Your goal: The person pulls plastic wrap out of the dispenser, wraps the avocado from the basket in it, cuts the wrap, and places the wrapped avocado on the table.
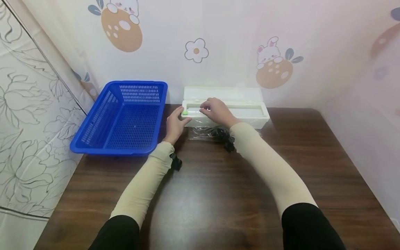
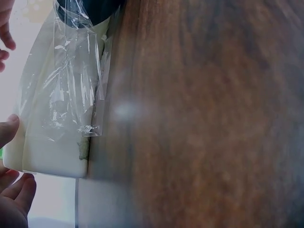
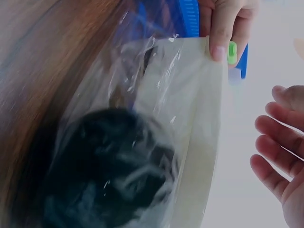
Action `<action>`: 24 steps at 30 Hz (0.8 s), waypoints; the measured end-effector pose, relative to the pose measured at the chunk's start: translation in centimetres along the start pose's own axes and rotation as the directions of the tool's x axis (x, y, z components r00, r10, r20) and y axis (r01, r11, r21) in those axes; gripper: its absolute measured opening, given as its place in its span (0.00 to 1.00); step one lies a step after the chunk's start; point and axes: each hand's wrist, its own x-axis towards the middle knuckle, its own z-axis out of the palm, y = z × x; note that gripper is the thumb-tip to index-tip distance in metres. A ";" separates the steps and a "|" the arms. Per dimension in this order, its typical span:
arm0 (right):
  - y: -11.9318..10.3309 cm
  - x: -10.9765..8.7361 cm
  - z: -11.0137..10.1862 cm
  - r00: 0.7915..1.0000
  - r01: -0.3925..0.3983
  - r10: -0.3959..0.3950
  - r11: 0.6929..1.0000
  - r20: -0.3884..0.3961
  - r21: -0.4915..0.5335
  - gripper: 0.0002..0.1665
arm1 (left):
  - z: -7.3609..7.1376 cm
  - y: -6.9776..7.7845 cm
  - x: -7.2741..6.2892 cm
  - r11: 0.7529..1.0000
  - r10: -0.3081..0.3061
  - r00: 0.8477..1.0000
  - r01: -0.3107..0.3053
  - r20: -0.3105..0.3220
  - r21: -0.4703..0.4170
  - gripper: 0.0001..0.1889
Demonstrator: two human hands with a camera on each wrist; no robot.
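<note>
A long white cling film dispenser (image 1: 225,121) stands at the back of the table with its lid (image 1: 223,93) raised. A small green slider (image 1: 185,112) sits at its left end. My left hand (image 1: 175,126) grips that end, thumb (image 3: 218,45) on the front edge and fingers at the side. Above the dispenser's middle hovers my right hand (image 1: 218,113), its fingers loosely bent and holding nothing. Clear film (image 2: 71,90) hangs down the front onto the table. Behind or under the film shows a dark rounded thing (image 3: 109,171); its kind is unclear.
A blue plastic basket (image 1: 112,151) stands to the left, close to my left hand. Patterned curtain cloth (image 1: 228,45) hangs right behind the dispenser. The brown wooden table (image 1: 212,194) stretches toward me. A small black camera (image 1: 176,162) is strapped at my left wrist.
</note>
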 end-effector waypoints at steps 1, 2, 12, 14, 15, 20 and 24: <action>-0.2 0.3 0.1 1.000 0.003 -0.003 1.000 0.001 0.001 0.16 | 0.0 0.0 0.0 1.000 0.006 1.000 -0.006 0.000 0.002 0.31; -0.4 0.5 0.2 1.000 0.005 -0.005 1.000 0.003 -0.001 0.16 | 0.1 -0.1 0.1 1.000 0.007 1.000 -0.007 0.008 0.001 0.32; -2.5 2.4 2.0 0.999 0.019 -0.019 1.000 0.029 0.001 0.15 | 0.1 -0.1 0.2 0.999 0.023 1.000 -0.023 -0.005 0.041 0.29; -2.8 2.8 2.3 0.999 0.026 -0.026 1.000 0.033 -0.004 0.15 | 0.1 -0.1 0.2 0.999 0.023 1.000 -0.022 -0.013 0.048 0.29; -2.9 2.9 2.4 0.999 0.030 -0.029 1.000 0.037 -0.009 0.15 | 0.1 -0.1 0.2 0.998 0.023 1.000 -0.023 -0.017 0.055 0.29; -3.1 3.4 2.9 0.998 0.024 -0.022 0.999 0.063 -0.028 0.15 | 0.2 -0.2 0.3 0.997 0.030 0.999 -0.028 -0.031 0.078 0.28; -3.0 3.7 3.3 0.997 0.009 -0.006 0.999 0.078 -0.034 0.15 | 0.1 -0.2 0.3 0.996 0.032 0.999 -0.029 -0.032 0.079 0.28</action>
